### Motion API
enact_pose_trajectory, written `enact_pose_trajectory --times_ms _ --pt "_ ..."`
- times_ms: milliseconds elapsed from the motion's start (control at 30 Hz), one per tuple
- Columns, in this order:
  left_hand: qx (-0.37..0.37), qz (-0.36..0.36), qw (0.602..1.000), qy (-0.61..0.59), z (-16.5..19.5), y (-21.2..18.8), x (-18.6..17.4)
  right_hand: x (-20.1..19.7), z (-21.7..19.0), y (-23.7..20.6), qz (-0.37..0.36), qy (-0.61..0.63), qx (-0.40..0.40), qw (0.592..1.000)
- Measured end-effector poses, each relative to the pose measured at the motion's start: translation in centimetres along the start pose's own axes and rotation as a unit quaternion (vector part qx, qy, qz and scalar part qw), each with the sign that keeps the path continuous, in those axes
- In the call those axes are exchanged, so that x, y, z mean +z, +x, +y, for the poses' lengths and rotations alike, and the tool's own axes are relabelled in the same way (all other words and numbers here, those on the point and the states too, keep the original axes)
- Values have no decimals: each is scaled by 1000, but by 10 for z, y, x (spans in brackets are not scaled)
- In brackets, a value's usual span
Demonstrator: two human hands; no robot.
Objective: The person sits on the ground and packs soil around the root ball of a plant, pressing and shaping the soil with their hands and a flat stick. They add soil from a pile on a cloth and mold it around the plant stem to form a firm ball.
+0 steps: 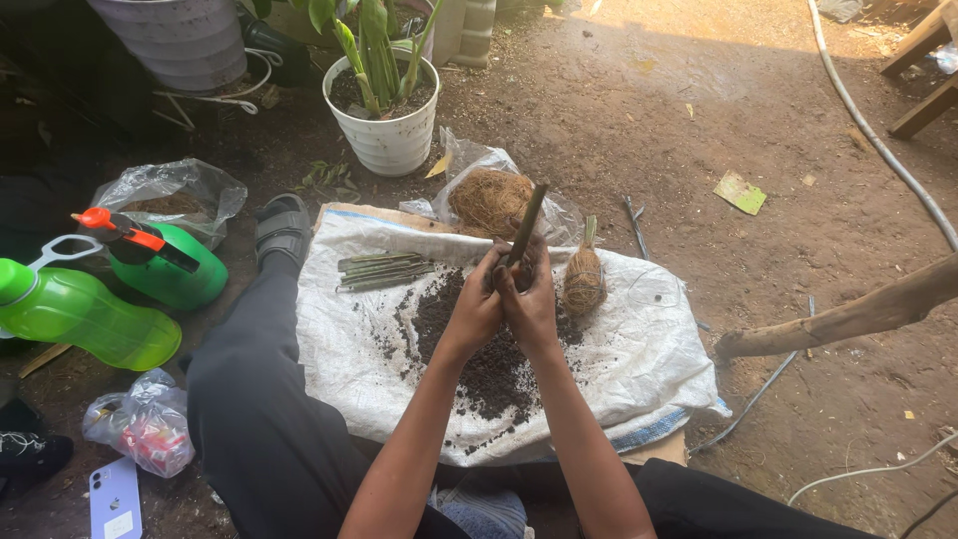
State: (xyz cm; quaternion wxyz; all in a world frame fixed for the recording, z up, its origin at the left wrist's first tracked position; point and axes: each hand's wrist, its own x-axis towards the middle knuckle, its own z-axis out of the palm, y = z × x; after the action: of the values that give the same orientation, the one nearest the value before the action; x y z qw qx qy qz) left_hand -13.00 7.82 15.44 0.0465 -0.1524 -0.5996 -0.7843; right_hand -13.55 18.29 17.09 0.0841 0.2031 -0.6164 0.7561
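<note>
Bare forearms, no sleeves; black trousers (249, 399); dark strapped sandal (282, 230).

I see a white woven sack (639, 349) under my hands, with a blue stripe along its edge at five o'clock and a dark brown, nearly black heap of soil (489, 364) on it. The stem cutting (526, 225) I hold is olive green; the bundle of cut stems (384, 270) at eleven o'clock is a paler green. The fibre-wrapped ball (584, 279) at one o'clock is tan. At twelve o'clock stands a white ribbed pot (384, 140) with green leaves. At nine o'clock, a bright green sprayer (165, 262) has an orange nozzle
</note>
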Motion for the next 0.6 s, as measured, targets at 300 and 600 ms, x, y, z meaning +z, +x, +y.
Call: enact_pose_trajectory --times_ms 300,600 --pt "21 37 991 124 -16 -1 2 -4 14 -2 14 65 66 996" --pt "123 155 930 311 1 -9 26 -9 30 -5 89 0 44 995"
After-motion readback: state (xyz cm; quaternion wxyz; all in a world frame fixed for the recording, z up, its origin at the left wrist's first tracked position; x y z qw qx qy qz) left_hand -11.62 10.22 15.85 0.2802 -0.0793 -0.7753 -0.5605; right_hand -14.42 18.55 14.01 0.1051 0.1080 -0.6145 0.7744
